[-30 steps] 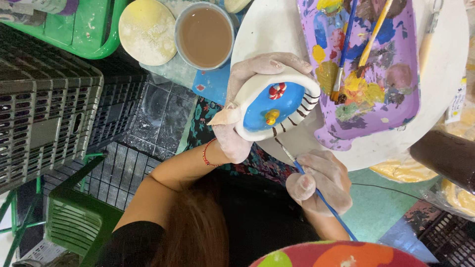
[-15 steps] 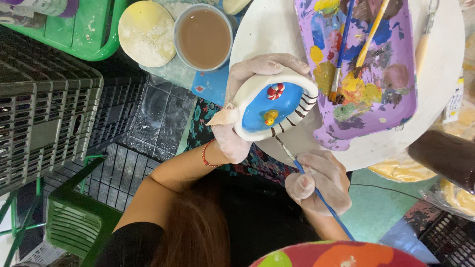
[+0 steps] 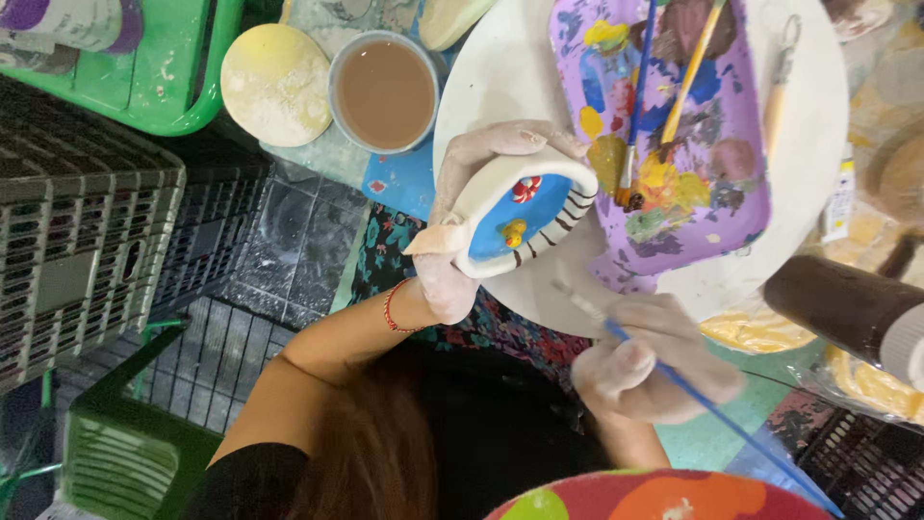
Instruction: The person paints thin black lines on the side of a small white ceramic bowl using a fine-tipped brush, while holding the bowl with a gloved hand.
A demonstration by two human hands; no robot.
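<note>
Blurred right hand (image 3: 654, 361) — I see its fingers clamped on one blue paintbrush (image 3: 707, 404), tip hard to make out. Left hand (image 3: 472, 212) grips one white-and-blue ceramic piece (image 3: 520, 221) at the round table (image 3: 500, 77) edge. Purple palette (image 3: 703, 183) — three brushes, tops cut off.

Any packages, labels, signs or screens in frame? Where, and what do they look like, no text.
Small paint tube: right edge of the round white table, slim, upright in the picture, white with a yellow band.
Clear plastic bag: lower right, crumpled, yellow contents showing through.
Purple and white container: top left, lying in the green tray, print blurred.
No signs or screens.
</note>
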